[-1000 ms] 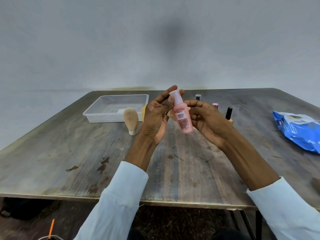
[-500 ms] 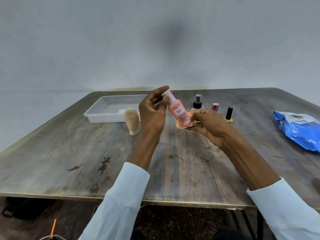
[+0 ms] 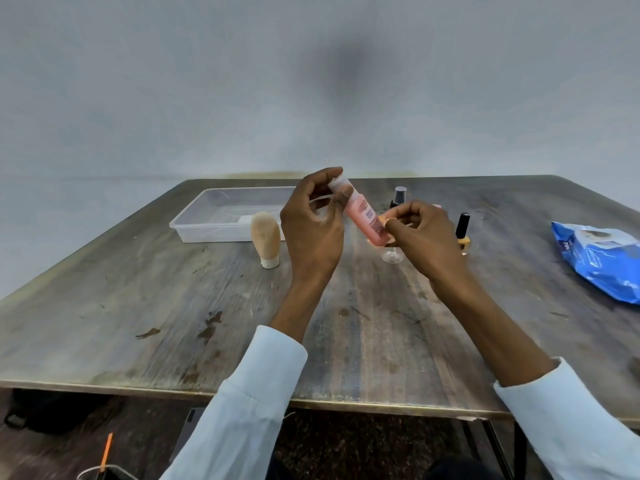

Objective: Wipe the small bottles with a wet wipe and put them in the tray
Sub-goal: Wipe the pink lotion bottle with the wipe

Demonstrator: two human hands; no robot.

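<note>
A pink bottle point(image 3: 364, 216) with a pale cap is held tilted above the table's middle. My left hand point(image 3: 311, 226) pinches its cap end. My right hand point(image 3: 420, 237) pinches a small orange-tinted wipe point(image 3: 384, 221) against the bottle's lower end. The clear plastic tray point(image 3: 194, 225) stands at the back left with a white piece lying inside. Behind my hands stand a black-capped spray bottle point(image 3: 399, 197) and a yellow nail-polish bottle point(image 3: 463, 233). A clear round cap point(image 3: 392, 255) rests on the table under my right hand.
A beige upside-down tube point(image 3: 265, 239) stands in front of the tray. A blue wet-wipe pack point(image 3: 602, 256) lies at the right edge. The worn wooden table point(image 3: 173, 323) ends close to me, with dark floor below.
The bottle has tipped from nearly upright to a slant, cap toward the left. My right hand has slid down to its lower end with the wipe. Both hands moved slightly away from me.
</note>
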